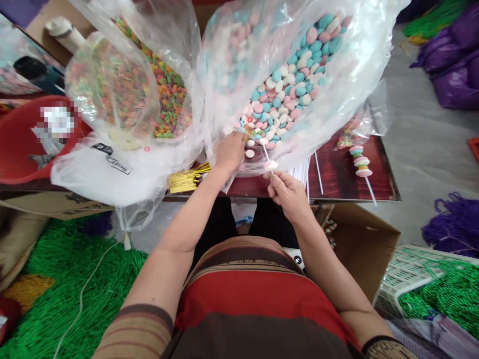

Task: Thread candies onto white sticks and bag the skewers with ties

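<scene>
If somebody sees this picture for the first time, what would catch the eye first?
Probably the big clear bag of pink, white and blue candies at the top. In front of it, the right hand holds a white stick bearing candy. Bright green strands lie at lower left.

- A workshop, by the look of it, worked from a dark red table (pixel 340 174).
- On the table: big clear bags (pixel 348 94) of loose sweets (pixel 273 107) in bulk.
- Right of the table: a grey floor (pixel 407 164), full purple sacks (pixel 456 75), a white crate (pixel 391 281) of green strands (pixel 441 299).
- Below its near edge: an open cardboard box (pixel 362 249) and, leftward, a green stringy heap (pixel 90 274).
</scene>
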Demonstrator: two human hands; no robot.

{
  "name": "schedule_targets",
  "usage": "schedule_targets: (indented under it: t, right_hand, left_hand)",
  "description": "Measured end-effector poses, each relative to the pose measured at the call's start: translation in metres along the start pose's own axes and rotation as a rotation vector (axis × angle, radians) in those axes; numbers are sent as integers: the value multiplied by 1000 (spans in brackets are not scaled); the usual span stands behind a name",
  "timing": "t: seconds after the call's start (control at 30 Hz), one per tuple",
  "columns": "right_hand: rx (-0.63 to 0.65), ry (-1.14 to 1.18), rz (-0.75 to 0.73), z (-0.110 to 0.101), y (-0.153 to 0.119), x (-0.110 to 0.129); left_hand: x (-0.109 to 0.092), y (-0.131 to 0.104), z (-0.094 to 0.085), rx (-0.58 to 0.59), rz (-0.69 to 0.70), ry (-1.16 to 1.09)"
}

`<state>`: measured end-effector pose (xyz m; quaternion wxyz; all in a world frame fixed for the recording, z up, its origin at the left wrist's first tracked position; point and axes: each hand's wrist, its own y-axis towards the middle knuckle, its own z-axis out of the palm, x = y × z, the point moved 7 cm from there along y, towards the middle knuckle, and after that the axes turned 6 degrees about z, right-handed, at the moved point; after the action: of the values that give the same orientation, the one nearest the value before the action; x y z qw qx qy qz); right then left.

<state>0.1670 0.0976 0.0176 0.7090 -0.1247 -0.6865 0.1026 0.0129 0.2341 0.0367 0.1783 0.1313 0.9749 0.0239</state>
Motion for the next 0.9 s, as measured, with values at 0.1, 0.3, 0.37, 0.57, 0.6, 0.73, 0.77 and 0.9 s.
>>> schedule_targets:
  t: [0.1,0.3,0.37,0.57,0.6,0.73,0.77,0.9]
  right_hand:
    - [-12,-8,5,-3,0,-1]
    - [21,-127,-17,5,4,7]
    - [32,-210,-45,10,7,14]
    - [36,-369,-94,14,14,25]
    - [39,-367,-95,14,13,24]
    - [51,-287,-55,11,9,16]
    - [50,-245,-36,11,9,13]
    - [55,-120,-4,17,10,6]
  left_hand:
    - [16,-2,1,-115,-63,-305]
    - [29,-17,8,-104,-143,-948]
    - [23,-23,7,-79,-125,-1039]
    - [7,-32,-5,-96,0,-948]
    - [5,-34,-9,-116,36,-884]
    - [-8,-39,-27,-178,171,-598]
    - [-12,-41,-29,-173,182,-538]
    - [-27,-48,-31,-118,207,-484]
